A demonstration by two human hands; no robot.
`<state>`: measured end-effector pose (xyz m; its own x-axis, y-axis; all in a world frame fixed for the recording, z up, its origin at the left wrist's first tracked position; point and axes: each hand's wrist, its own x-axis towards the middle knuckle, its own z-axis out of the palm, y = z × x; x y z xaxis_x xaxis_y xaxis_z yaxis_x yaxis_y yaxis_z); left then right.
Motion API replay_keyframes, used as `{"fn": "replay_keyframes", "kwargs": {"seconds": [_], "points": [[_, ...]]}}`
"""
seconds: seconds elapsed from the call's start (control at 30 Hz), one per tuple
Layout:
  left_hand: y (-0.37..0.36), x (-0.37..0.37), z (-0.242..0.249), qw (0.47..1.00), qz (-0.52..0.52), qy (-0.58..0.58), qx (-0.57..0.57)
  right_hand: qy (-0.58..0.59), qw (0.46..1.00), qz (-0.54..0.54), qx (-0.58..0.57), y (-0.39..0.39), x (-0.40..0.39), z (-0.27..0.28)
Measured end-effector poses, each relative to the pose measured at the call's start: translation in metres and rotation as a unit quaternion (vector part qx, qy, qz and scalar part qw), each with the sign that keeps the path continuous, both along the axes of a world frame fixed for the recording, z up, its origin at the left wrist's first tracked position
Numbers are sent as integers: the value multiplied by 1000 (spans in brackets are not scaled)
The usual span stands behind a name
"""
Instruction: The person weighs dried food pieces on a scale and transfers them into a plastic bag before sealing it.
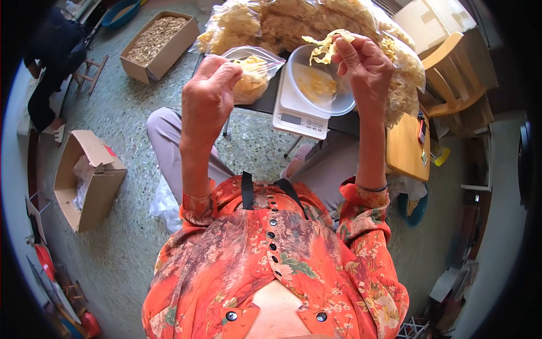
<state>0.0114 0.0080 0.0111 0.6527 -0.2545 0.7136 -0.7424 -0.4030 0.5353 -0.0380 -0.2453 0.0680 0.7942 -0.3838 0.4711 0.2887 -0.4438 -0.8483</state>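
My left hand is closed in a pinch at the side of a clear zip bag, which is partly filled with pale yellow, frilly dried pieces. Between the thumb and fingers of my right hand are several dried frilly pieces, raised above a translucent plastic bowl. More of the same pieces lie at the bottom of this bowl. Under it is a white digital scale, whose display reading is too small to make out.
Large clear bags of dried pieces are heaped behind the scale. A wooden chair stands at right beside a wooden stool. Cardboard boxes stand on the floor at left. Another person sits at the upper left.
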Motion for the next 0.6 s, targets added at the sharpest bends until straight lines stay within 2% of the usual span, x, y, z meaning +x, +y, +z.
{"fn": "replay_keyframes", "kwargs": {"seconds": [0.13, 0.27, 0.4, 0.43, 0.5, 0.6], "points": [[-1, 0, -1, 1000, -8, 2, -3, -62, 994, 91, 2, 30, 9, 5], [-1, -2, 2, 1000, -17, 9, -21, -65, 987, 145, -20, 56, 26, -9], [0, -3, 2, 999, -24, 17, -26, -118, 950, 130, -259, 64, 42, -19], [1, -2, 2, 999, -28, 13, -24, -119, 950, 132, -258, 64, 44, -21], [1, -3, 3, 999, -28, 10, -27, -50, 922, 157, -349, 66, 47, -23], [5, -1, 1, 999, -24, 9, -27, -23, 918, 161, -362, 69, 47, -19]]}}
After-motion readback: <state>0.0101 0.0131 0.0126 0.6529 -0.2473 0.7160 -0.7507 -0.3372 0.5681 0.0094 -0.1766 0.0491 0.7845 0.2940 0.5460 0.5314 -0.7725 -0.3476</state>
